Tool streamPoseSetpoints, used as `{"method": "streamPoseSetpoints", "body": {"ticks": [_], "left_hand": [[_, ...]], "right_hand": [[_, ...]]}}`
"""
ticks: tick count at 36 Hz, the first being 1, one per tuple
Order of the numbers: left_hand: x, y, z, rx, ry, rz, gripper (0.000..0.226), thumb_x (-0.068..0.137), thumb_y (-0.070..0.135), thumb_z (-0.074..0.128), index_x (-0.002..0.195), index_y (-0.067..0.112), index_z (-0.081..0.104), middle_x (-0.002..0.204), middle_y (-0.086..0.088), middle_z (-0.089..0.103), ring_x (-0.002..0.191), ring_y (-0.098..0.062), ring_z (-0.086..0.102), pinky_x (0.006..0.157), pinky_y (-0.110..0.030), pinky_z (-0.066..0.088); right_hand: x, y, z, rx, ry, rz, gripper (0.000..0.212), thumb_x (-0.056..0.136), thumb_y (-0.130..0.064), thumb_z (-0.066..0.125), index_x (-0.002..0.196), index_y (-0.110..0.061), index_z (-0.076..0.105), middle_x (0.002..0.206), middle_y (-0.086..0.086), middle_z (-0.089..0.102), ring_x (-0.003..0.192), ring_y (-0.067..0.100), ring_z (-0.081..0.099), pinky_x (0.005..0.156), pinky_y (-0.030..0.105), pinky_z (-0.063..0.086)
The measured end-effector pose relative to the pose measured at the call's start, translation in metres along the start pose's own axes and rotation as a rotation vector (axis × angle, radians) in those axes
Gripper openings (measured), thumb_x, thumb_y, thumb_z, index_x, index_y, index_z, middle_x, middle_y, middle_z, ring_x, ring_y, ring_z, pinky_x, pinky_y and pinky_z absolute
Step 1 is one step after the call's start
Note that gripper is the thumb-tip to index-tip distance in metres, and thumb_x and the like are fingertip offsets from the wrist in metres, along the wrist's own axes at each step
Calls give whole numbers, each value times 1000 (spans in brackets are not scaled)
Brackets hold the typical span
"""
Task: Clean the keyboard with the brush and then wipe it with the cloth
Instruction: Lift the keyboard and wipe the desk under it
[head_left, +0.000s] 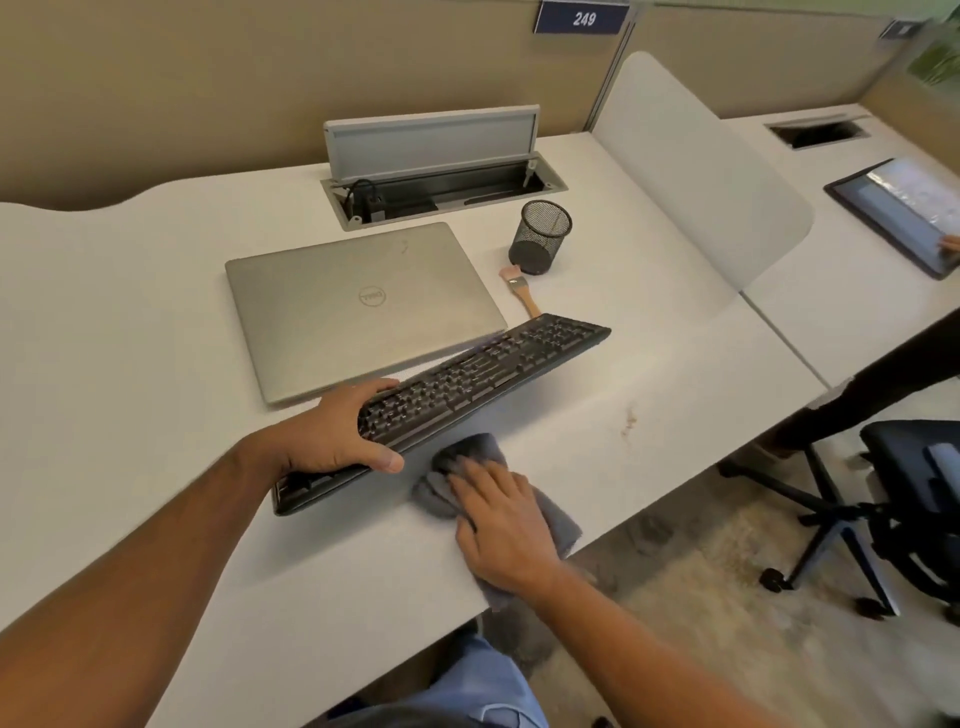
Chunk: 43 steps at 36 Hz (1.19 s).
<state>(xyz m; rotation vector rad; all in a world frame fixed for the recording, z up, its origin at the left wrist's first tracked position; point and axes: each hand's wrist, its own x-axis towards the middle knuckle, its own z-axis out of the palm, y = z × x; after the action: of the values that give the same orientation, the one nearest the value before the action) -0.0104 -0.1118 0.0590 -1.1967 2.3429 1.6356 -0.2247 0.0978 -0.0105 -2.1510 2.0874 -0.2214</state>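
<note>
Open-plan office bay, white laminate desk (156, 322) against a tan partition; a small brown stain marks the surface near the right edge.

Nearest the edge, the right hand (501, 525) lies flat, fingers extended, pressing on the grey soft cloth (470, 449), which is bunched on the desk just in front of the keyboard and trails over the desk edge. Judged limp and light; it will fold under pressure and is best gathered into a pad under the palm.

The left hand (337, 431) grips the near-left end of the black full-size plastic keyboard (483, 374), thumb on the front edge, fingers curled over the rear edge, forearm reaching in from the lower left. The keyboard lies diagonally, its far end seemingly raised. Judged light and rigid, keys loose-fitting; hold by the frame ends.

Beyond it, a closed silver laptop (358, 306). To the right, the small wooden-handled brush (521, 291) lies untouched beside a black mesh pen cup (540, 236).
</note>
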Motion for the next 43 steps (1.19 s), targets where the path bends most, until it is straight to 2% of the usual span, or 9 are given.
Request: {"method": "streamPoseSetpoints", "body": {"ticks": [3,7,9,14,17,22,28,33,43], "left_hand": [[-3,-4,6,109,8,-18,108,52,64,86,144,59,29,140,10,42,130,-15,40,112,-46,39],[-7,0,15,191,4,-33,117,50,64,83,151,51,24,140,8,36,131,-17,30,112,-42,34],[-8,2,17,217,-1,-39,121,49,66,81,153,50,22,141,7,34,133,-17,27,112,-41,33],[-10,-3,25,385,11,-49,127,48,72,78,155,47,15,142,4,29,130,-18,25,111,-40,34],[-12,-7,31,506,13,-56,134,51,75,77,158,46,1,152,-1,19,139,-23,17,117,-44,29],[-11,-9,46,694,31,-101,144,51,82,71,153,47,-24,160,-11,3,148,-33,5,123,-50,18],[-7,1,60,817,44,-182,148,57,81,73,151,39,-33,164,-20,-8,152,-37,-12,123,-56,-6],[9,19,68,810,42,-216,149,55,90,67,149,38,-37,167,-17,-17,154,-32,-20,121,-60,-13],[71,66,98,770,52,-202,149,58,82,74,152,36,-33,166,-15,-22,153,-30,-23,122,-61,-7]], "right_hand": [[7,-2,1,-43,-13,24,48,104,-44,38,144,-23,55,151,-1,52,140,26,41,116,50,38],[13,28,-8,-57,44,305,34,103,-41,36,124,-24,57,137,-3,54,134,23,41,112,50,39],[10,50,-11,-46,70,458,36,102,-38,35,128,-22,56,145,0,51,140,24,38,115,51,37],[-9,97,-17,-28,113,767,55,102,-33,40,155,-21,42,164,2,36,145,29,31,112,55,35],[-19,111,-23,4,173,880,53,103,-27,44,155,-17,44,161,5,40,144,31,34,110,56,35],[-18,133,-39,192,423,1077,48,105,-18,45,152,-11,46,157,10,45,142,36,38,111,56,36],[16,163,-60,209,511,1073,46,105,-20,42,149,-9,48,153,14,47,139,37,38,113,57,36],[65,177,-71,153,489,968,43,105,-21,45,144,-5,51,148,17,49,136,37,41,107,51,40],[141,196,-57,32,269,831,41,105,-27,48,140,-7,53,147,14,49,132,35,44,108,45,36]]}}
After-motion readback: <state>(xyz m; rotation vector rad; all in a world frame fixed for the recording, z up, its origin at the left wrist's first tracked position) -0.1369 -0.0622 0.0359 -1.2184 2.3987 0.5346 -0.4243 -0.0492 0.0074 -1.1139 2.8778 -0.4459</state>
